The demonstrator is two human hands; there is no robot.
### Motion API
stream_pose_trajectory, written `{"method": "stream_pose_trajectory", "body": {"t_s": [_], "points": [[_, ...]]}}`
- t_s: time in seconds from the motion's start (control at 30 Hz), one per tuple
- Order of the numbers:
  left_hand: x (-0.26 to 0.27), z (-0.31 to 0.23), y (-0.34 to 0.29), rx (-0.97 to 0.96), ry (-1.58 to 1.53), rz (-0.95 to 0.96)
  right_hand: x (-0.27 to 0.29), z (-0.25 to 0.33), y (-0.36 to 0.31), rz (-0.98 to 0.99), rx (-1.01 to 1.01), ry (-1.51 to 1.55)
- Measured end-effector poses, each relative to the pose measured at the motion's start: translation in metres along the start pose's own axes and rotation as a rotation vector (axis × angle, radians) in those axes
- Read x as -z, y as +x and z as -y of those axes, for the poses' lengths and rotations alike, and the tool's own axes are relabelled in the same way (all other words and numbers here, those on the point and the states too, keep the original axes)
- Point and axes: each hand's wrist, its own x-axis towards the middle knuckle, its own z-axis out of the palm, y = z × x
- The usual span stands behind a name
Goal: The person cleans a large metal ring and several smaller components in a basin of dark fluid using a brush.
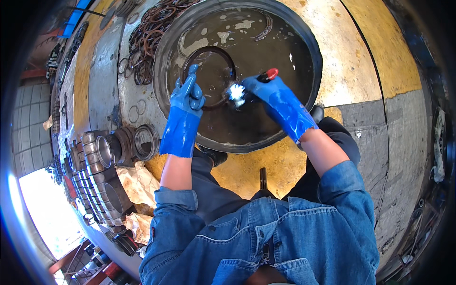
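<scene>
Ring [209, 76], big, dark and round, is what both hands work on, and it sits over a wide round tub [161, 61] full of dark, dirty liquid with pale foam on top. The left hand [189, 92], in a blue rubber glove, is curled around the left side of the ring and holds it up at the liquid's top. The right hand [270, 92], also in a blue glove, is closed tight around a brush [259, 80] with a red end on its handle. The white bristles of the brush touch the right side of the ring, just beside the left hand's fingers. Both arms come up from the bottom of the picture, and the person wears a blue denim jacket [266, 228] with the sleeves pushed up and dark trousers. The tub stands on a floor [351, 57] painted yellow and grey. A black shoe [317, 113] peeks out near the tub's right edge. To the left of the tub, at the top, lies a pile of rusty brown rings [149, 38], many of them, one on another. A few thin rings [135, 111] lie flat on the grey floor near that pile. Lower on the left stand shiny metal cylinders [102, 156], like short fat pipes, packed close in a row. Crumpled brown paper [137, 183] lies next to the cylinders, close to the person's left knee.
</scene>
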Motion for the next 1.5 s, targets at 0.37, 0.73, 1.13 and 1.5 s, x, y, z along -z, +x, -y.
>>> {"method": "stream_pose_trajectory", "body": {"t_s": [0.37,0.73,1.13,1.5], "points": [[-0.028,0.034,0.003,-0.322,0.462,0.126,0.035,0.022,0.012,-0.311,0.119,-0.529],[-0.03,0.041,0.006,-1.007,1.552,-0.117,0.004,0.016,0.002,0.139,0.09,-0.652],[-0.004,0.045,0.003,0.277,0.38,0.077,-0.013,0.015,-0.021,0.183,-0.008,-0.872],[0.002,0.049,0.002,0.262,0.421,0.253,-0.009,0.006,-0.001,0.131,0.24,-0.264]]}}
